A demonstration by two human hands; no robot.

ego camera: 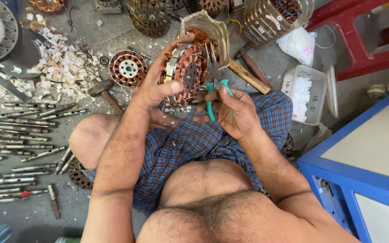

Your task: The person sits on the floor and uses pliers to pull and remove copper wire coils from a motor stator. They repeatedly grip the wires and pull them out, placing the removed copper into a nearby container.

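Observation:
My left hand (160,85) grips a round motor stator (186,72) wound with copper wire, holding it upright on edge above my lap. My right hand (232,110) holds a pair of pliers (212,90) with teal handles. The plier jaws point up and touch the stator's right side at the windings. Both hands are close together over my checked blue cloth.
A second stator (127,68) lies on the floor beside a hammer (105,92). White paper scraps (61,67) litter the upper left, and several metal rods (19,130) lie at left. A white box (306,92) of paper pieces, a red stool (361,40) and a blue cabinet (361,166) stand at right.

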